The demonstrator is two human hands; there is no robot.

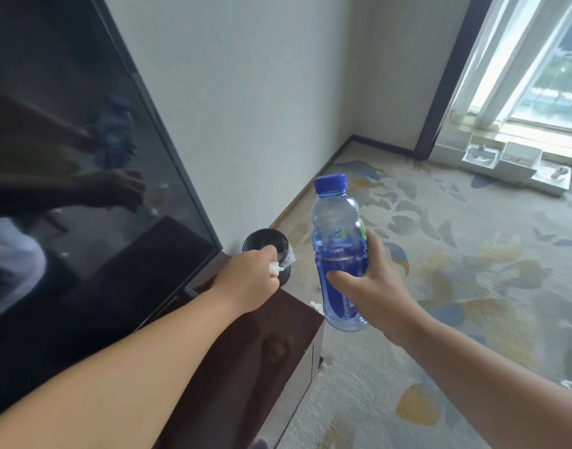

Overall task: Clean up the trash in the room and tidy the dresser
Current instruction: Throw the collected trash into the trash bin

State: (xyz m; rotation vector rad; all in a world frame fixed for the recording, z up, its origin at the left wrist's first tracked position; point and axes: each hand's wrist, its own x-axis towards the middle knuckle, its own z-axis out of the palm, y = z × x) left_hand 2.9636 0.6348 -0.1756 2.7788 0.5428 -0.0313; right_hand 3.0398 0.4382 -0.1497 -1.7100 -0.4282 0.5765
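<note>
Paper point(276, 269) pinched in left hand point(245, 280) may miss the bin point(255, 238) if dropped early; right hand point(372, 286) grips the bottle point(338, 228).

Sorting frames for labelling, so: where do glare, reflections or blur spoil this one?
Head view: the window is blown out by daylight; the dark TV screen mirrors the bottle, the right hand and the left hand as faint duplicates; the white scrap in the left hand looks slightly soft; wide-angle bending tilts the wall.
</note>
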